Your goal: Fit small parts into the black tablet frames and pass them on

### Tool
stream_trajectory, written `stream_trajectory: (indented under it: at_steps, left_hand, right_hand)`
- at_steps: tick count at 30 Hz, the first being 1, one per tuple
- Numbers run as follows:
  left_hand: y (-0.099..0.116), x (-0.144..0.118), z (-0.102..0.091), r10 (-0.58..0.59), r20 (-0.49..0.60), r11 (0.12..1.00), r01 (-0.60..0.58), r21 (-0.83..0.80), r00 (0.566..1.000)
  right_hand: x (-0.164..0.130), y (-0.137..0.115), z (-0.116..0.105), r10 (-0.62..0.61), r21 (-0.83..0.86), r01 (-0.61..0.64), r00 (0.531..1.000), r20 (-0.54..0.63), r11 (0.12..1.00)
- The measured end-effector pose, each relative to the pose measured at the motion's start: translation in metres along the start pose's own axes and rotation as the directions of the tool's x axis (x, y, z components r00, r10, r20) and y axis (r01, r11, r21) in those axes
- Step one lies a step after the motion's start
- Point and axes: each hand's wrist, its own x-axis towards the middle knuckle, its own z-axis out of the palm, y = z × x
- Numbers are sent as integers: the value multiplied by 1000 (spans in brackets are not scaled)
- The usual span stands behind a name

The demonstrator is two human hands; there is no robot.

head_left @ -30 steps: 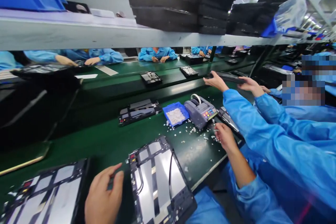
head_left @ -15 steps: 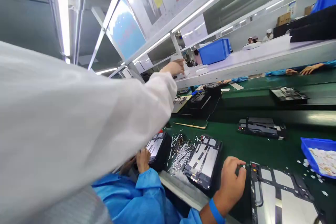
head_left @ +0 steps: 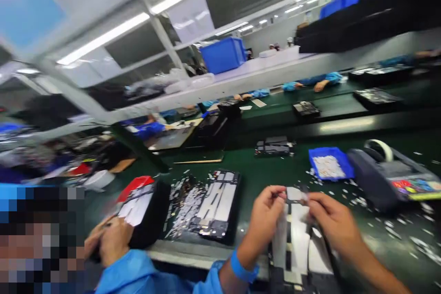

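Note:
My left hand [head_left: 263,216], with a blue band at the wrist, is closed in a pinch over the upper left edge of an opened tablet-like device [head_left: 299,243] with pale flat panels and dark strips. Opposite it, my right hand [head_left: 332,220] pinches at the upper right of the same device. A small dark piece shows at its fingertips, too blurred to name. What lies between the left fingertips is hidden. To the left, a similar device [head_left: 217,202] rests on a dark stack beside a heap of small pale strips [head_left: 186,211].
A co-worker's hands [head_left: 112,239] touch another device [head_left: 138,204] on the left. On the right stand a blue tray [head_left: 346,165] of white scraps and a grey tape dispenser [head_left: 370,181]; scraps lie scattered about. A shelf [head_left: 248,73] with a blue bin [head_left: 223,55] runs above the bench.
Another person's white-sleeved arm, reaching across toward the shelf, has gone from view. My view has swung right. My left hand has come onto the device, and my right hand now shows.

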Motion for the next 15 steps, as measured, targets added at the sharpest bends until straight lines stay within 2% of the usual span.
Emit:
stream_trajectory:
  at_steps: [1, 3, 7, 11, 15]
  left_hand:
    - [2, 2, -1, -64, 4, 996, 64, -68, 998]
    - [2, 6, -6, -136, 18, 979, 137, -153, 990]
    - [-1, 10, -9, -153, 63, 962, 163, -219, 986]
    - [1, 7, -4, -163, 13, 963, 162, -216, 986]
    - [-2, 0, -4, -74, -98, 986, 58, -160, 992]
  right_hand:
    - [5, 0, 8, 8, 35, -11, 997, 83, 999]
    - [15, -2, 25, 3, 94, -17, 989, 148, 995]
    - [22, -6, 44, -28, 98, 9, 981, 191, 995]
    - [16, -6, 43, -47, -18, 53, 968, 246, 998]
    - [13, 14, 36, 15, -144, 20, 971, 237, 989]
